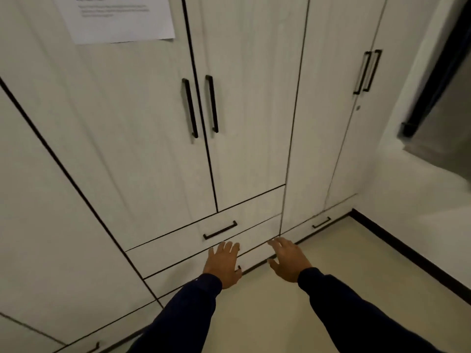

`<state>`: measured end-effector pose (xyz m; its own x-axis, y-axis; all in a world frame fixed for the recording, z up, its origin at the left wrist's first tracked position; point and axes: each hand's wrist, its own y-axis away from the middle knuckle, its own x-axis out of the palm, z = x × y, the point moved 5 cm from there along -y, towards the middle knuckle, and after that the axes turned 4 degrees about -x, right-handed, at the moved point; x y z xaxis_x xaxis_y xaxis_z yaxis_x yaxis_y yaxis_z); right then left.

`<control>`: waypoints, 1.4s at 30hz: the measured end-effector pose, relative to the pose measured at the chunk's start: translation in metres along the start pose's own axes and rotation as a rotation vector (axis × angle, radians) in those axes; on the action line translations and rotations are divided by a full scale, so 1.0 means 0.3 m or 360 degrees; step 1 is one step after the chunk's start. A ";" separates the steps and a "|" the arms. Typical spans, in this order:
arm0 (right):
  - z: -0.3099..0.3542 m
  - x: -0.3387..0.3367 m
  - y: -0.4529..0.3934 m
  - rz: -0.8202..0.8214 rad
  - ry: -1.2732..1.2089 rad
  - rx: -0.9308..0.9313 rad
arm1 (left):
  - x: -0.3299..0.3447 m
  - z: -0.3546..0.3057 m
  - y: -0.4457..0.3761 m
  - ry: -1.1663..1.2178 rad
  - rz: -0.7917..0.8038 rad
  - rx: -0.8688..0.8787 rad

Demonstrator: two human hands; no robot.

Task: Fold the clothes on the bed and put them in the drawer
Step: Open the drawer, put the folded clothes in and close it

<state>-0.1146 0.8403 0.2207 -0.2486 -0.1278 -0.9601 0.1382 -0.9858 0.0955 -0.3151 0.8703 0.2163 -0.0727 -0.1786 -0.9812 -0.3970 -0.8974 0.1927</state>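
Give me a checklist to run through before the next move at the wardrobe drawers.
1. Both hands free: ok. The left hand and right hand are open, fingers spread, holding nothing.
2. Hands at the white lower drawer front: ok, both are low in front of it; contact cannot be told.
3. Drawers shut: ok. The lower front and the white upper drawer front sit flush with the wardrobe.
4. Grip on the thin black bar handle: not ok, neither hand is on it.
5. Folded clothes at hand: cannot tell, no clothes or bed in view.
6. Pale floor before the drawers unobstructed: ok.
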 end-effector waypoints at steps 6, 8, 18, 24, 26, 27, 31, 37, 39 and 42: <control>-0.031 0.204 -0.312 0.0278 -0.0085 -0.0335 | 0.173 0.172 -0.205 0.0114 0.0115 -0.0394; -0.058 0.302 -0.424 0.0415 -0.0106 -0.0395 | 0.249 0.201 -0.288 0.0173 0.0191 -0.0489; 0.083 0.566 -1.003 0.0116 -0.0014 -0.0695 | 0.521 0.405 -0.733 0.0238 -0.0030 -0.0692; 0.038 0.700 -1.177 0.0054 0.0134 -0.0880 | 0.639 0.457 -0.835 0.0121 -0.0449 -0.0678; 0.050 0.705 -1.209 0.0101 0.0189 -0.0977 | 0.632 0.458 -0.856 0.0115 -0.0497 -0.0697; 0.058 0.702 -1.220 0.0160 0.0242 -0.1037 | 0.620 0.460 -0.862 0.0142 -0.0494 -0.0723; 0.095 0.646 -1.228 0.0209 0.0342 -0.1043 | 0.615 0.476 -0.855 0.0184 -0.0367 -0.0859; 0.110 0.635 -1.191 0.0330 0.0644 -0.1055 | 0.619 0.439 -0.831 0.0131 -0.0137 -0.0859; 0.109 0.627 -1.163 0.0372 0.0659 -0.1073 | 0.615 0.420 -0.817 0.0075 -0.0087 -0.0837; 0.096 0.618 -1.129 0.0453 0.0579 -0.1091 | 0.598 0.380 -0.784 -0.0047 -0.0035 -0.0835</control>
<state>-0.2351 1.1474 0.0177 0.1939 -0.2030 -0.9598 0.7326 -0.6207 0.2793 -0.3392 1.0953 -0.0058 -0.0981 -0.1528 -0.9834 0.1122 -0.9835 0.1416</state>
